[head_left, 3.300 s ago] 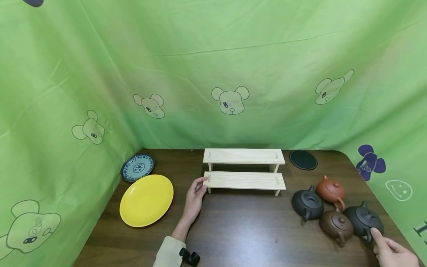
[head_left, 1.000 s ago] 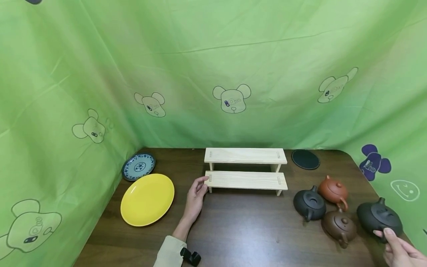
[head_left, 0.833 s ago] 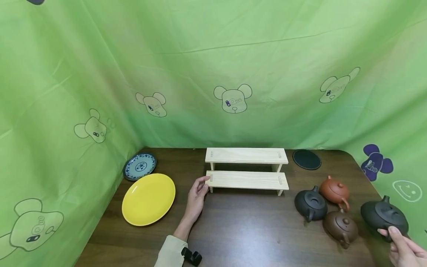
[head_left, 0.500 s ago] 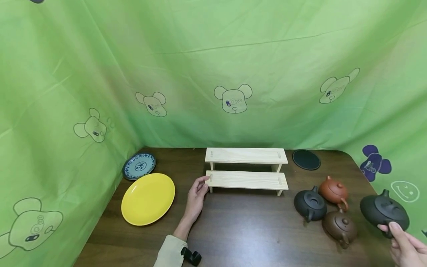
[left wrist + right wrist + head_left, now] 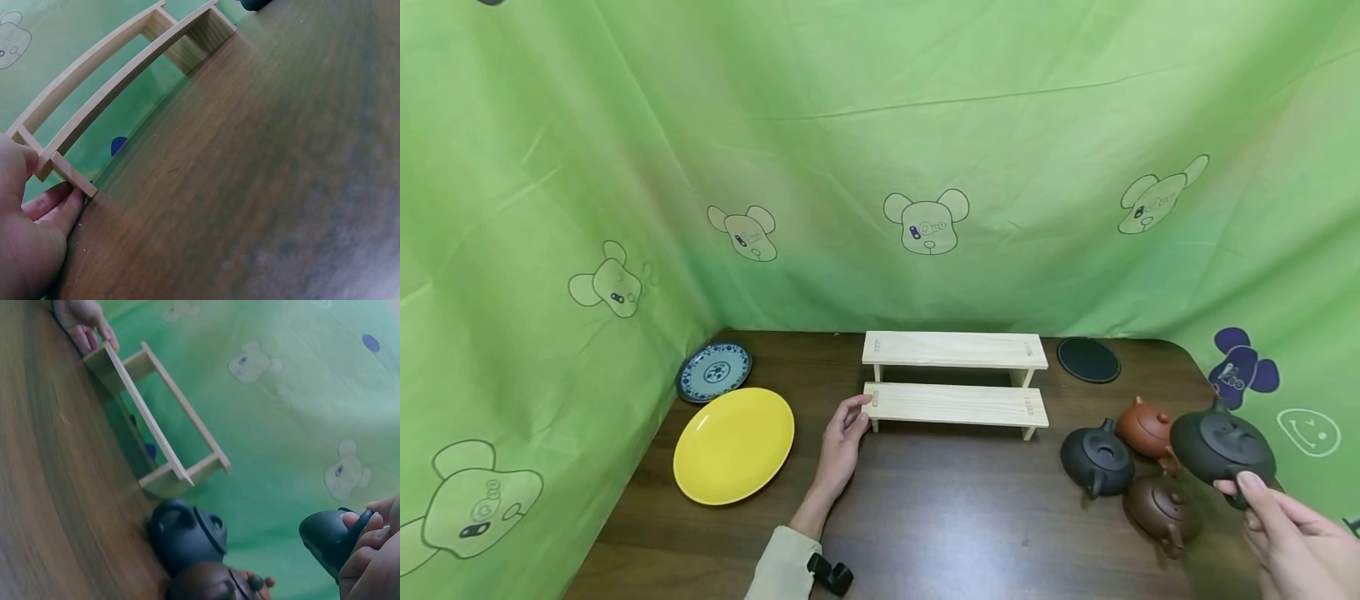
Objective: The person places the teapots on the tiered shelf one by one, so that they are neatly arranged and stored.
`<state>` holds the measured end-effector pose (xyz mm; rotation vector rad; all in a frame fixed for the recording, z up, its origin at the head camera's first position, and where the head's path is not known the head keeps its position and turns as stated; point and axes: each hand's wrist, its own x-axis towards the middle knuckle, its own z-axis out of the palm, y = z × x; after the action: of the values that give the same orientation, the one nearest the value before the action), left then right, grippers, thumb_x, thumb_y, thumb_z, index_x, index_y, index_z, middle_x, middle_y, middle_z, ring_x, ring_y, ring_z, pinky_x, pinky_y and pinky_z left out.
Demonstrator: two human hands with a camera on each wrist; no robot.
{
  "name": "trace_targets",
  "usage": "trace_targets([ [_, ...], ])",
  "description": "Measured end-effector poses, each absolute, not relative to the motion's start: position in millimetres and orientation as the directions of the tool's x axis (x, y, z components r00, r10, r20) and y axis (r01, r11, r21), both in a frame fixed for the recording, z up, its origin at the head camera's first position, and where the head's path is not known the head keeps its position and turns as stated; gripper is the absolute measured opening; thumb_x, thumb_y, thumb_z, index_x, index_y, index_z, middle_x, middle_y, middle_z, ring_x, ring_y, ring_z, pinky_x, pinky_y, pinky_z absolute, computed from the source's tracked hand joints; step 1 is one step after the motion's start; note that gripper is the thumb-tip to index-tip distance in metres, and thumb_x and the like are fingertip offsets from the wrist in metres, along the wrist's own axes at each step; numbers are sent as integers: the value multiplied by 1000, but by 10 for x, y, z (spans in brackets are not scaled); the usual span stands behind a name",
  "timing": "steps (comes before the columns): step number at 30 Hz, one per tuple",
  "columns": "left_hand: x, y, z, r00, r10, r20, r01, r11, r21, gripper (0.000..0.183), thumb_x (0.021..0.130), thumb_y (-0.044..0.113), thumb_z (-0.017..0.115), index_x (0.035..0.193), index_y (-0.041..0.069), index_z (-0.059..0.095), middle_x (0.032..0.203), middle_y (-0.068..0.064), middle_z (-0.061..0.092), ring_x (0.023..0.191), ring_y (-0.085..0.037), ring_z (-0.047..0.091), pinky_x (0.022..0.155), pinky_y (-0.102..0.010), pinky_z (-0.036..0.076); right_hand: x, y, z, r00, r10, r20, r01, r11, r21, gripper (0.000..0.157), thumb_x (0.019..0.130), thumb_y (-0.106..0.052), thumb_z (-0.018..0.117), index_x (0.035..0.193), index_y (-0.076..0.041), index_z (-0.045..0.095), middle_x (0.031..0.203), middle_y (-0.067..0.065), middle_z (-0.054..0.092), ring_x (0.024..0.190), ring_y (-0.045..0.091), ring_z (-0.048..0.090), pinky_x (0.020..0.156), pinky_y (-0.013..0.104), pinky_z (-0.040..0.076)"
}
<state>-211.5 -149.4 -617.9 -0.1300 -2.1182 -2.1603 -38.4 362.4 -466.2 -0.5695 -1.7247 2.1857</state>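
My right hand pinches the handle of a black teapot between thumb and fingers. In the right wrist view this teapot hangs in the air, well apart from the others. Three more teapots stand at the right of the table: another black one, a reddish-orange one and a dark brown one. My left hand holds the left end of a two-step wooden stand. In the left wrist view its fingers lie around the stand's front leg.
A round dark mat lies right of the stand at the back. At the left are a yellow plate and a blue patterned plate. Green cloth hangs behind and beside the wooden table.
The right hand has lifted the black teapot off the table from beside the brown one, drawn it right, then brought it up and back left. The left hand stays at the stand.
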Motion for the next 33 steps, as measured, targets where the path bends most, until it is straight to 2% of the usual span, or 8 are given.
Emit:
trace_targets([
  [6, -2106, -1480, -6156, -992, -22, 126, 127, -30, 992, 28, 113, 12, 62, 139, 21, 71, 146, -4, 71, 139, -22, 65, 112, -30, 55, -506, 3466, -4670, -896, 430, -106, -36, -310, -950, 26, 110, -7, 69, 95, -9, 90, 65, -4, 62, 56, 26, 10, 50, 40, 4],
  [9, -2100, -1479, -6138, -994, -24, 111, 111, -34, 993, 29, 114, 10, 62, 139, 21, 71, 145, -3, 71, 139, -21, 65, 113, -31, 55, -552, 3388, -4652, -917, 388, -96, -41, -330, -943, 28, 111, -4, 66, 95, -6, 89, 69, -3, 69, 56, 25, 10, 52, 39, 6],
  [18, -2100, -1484, -6146, -991, -28, 133, 134, -25, 991, 29, 113, 11, 62, 139, 20, 71, 145, -5, 72, 137, -23, 66, 112, -30, 56, -683, 3147, -4586, -950, 308, -48, -54, -314, -948, 34, 112, 1, 61, 94, -6, 89, 76, -5, 77, 58, 21, 14, 51, 38, 2],
  [26, -2111, -1487, -6153, -988, -19, 151, 151, -19, 988, 28, 113, 17, 64, 141, 18, 70, 147, -6, 71, 138, -23, 66, 111, -27, 55, -813, 2884, -4546, -961, 275, 7, -85, -273, -958, 33, 112, 1, 62, 92, -5, 87, 71, -7, 70, 59, 21, 11, 48, 38, 0],
  [30, -2109, -1483, -6155, -988, -18, 151, 151, -13, 988, 29, 113, 15, 63, 142, 18, 70, 147, -8, 71, 137, -24, 66, 111, -28, 56, -883, 2736, -4536, -962, 274, 12, -88, -266, -960, 34, 111, 1, 63, 88, -5, 86, 65, -9, 63, 58, 22, 7, 48, 38, -1],
  [33, -2102, -1478, -6144, -989, -27, 144, 144, -19, 989, 29, 113, 14, 64, 141, 20, 70, 145, -6, 72, 136, -21, 67, 110, -27, 56, -930, 2631, -4532, -964, 265, 21, -90, -250, -964, 33, 111, 1, 63, 87, -5, 86, 60, -11, 56, 58, 23, 6, 48, 39, -1],
])
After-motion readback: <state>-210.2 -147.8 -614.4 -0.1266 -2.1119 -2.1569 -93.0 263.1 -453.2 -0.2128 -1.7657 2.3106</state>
